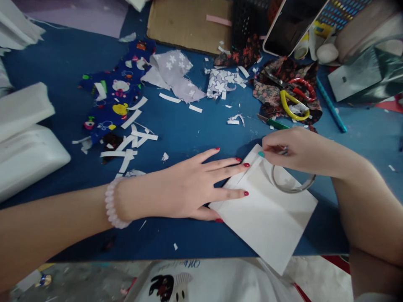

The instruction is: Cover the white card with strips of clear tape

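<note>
A square white card or folded paper (277, 222) lies at a slant near the table's front edge, one corner sticking out past it. My left hand (185, 184) rests flat with fingers spread, its fingertips on the card's left side. At the card's upper corner, my right hand (286, 147) is closed in a pinch on the end of a narrow white paper strip (247, 171) running along the card's edge. Part of that grip is hidden by the curled fingers. A silver bangle (292, 188) hangs from the right wrist over the card.
White paper scraps (126, 151) and patterned cloth pieces (118, 90) litter the blue table. Scissors (296, 98), a green-handled cutter (277, 123) and a teal pen (332, 107) lie beyond my right hand. Behind are a phone (291, 27) and cardboard (189, 25); white containers (31, 155) stand left.
</note>
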`<state>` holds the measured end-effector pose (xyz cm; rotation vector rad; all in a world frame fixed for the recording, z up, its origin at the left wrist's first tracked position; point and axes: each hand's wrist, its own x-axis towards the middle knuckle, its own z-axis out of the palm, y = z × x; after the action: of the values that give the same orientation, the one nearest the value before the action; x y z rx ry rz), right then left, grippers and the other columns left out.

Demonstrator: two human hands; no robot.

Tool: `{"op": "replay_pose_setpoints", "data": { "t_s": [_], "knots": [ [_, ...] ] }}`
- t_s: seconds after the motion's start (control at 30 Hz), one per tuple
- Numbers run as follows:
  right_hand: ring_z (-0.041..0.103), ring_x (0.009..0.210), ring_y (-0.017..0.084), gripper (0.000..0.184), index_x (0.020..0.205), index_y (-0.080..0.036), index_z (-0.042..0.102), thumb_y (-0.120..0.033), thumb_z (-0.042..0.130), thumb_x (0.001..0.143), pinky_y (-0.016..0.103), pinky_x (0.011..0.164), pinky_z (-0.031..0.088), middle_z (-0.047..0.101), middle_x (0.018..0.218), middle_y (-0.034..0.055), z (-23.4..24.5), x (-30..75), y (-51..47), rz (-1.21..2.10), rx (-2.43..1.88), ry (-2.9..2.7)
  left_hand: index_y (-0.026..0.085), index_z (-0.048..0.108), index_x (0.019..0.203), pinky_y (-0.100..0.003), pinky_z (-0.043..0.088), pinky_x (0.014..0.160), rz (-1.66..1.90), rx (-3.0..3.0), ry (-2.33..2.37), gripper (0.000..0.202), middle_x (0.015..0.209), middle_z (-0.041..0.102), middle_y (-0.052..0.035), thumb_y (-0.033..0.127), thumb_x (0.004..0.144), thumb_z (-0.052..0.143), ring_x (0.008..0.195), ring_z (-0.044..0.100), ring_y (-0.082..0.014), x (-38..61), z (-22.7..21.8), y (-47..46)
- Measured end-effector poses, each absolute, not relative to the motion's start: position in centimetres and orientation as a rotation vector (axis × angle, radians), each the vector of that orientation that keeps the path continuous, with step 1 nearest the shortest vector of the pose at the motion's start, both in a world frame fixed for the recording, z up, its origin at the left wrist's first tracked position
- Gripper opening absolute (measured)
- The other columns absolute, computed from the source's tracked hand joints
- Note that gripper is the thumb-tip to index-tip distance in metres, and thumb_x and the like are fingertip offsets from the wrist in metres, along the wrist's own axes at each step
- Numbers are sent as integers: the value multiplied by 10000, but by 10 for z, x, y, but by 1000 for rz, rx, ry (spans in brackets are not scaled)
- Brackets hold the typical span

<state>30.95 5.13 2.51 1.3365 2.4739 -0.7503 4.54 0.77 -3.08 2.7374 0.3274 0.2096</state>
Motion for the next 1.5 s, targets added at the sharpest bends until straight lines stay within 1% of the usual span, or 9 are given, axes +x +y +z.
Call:
{"op": "replay_pose_setpoints", "data": {
  "t_s": [0.33,0.47,0.57,0.63,0.83,1.1,1.3,1.5],
  "knots": [
    [400,569,118,248,673,-204,459,-311,428,895,283,576,279,499,638,-6,26,309,52,-738,1276,2482,311,447,1458,-579,232,1166,185,2730,317,523,1592,302,-131,496,973,517,1469,297,-311,44,-31,9],
    [413,577,120,242,679,-203,468,-297,427,898,282,578,282,508,646,-3,25,311,51,-723,1276,2481,314,461,1449,-565,233,1173,207,2723,323,525,1579,333,-125,499,963,537,1455,329,-312,44,-32,8],
    [420,564,120,247,673,-206,471,-314,431,891,281,571,284,507,635,-6,24,313,52,-740,1279,2499,305,471,1444,-559,242,1172,225,2724,320,534,1568,355,-130,499,953,555,1440,356,-321,44,-32,8],
    [419,555,122,260,669,-209,473,-339,429,890,281,568,289,506,630,-7,23,313,52,-752,1277,2506,301,464,1449,-569,242,1166,208,2727,310,534,1572,343,-138,498,959,545,1445,345,-326,44,-32,9],
    [437,573,131,268,676,-212,480,-353,427,897,282,577,292,518,643,-2,21,314,53,-763,1276,2516,315,443,1460,-558,216,1176,180,2730,315,528,1587,314,-130,499,972,518,1461,316,-309,44,-32,9],
    [414,572,124,267,676,-206,459,-347,431,901,288,572,275,501,637,-4,22,314,54,-760,1275,2489,309,442,1462,-564,233,1170,193,2738,316,543,1591,304,-130,501,963,535,1461,316,-310,44,-32,9],
    [416,594,124,257,697,-197,475,-337,426,906,294,586,274,517,663,5,23,312,53,-752,1266,2489,310,443,1460,-566,231,1170,188,2738,320,533,1588,313,-129,503,970,523,1463,311,-305,44,-31,9],
    [410,592,122,248,688,-201,451,-328,432,900,291,575,260,507,657,-2,23,311,52,-736,1290,2488,322,442,1460,-548,215,1183,207,2748,322,545,1585,325,-115,514,959,537,1456,328,-297,44,-33,9]
  ]
}}
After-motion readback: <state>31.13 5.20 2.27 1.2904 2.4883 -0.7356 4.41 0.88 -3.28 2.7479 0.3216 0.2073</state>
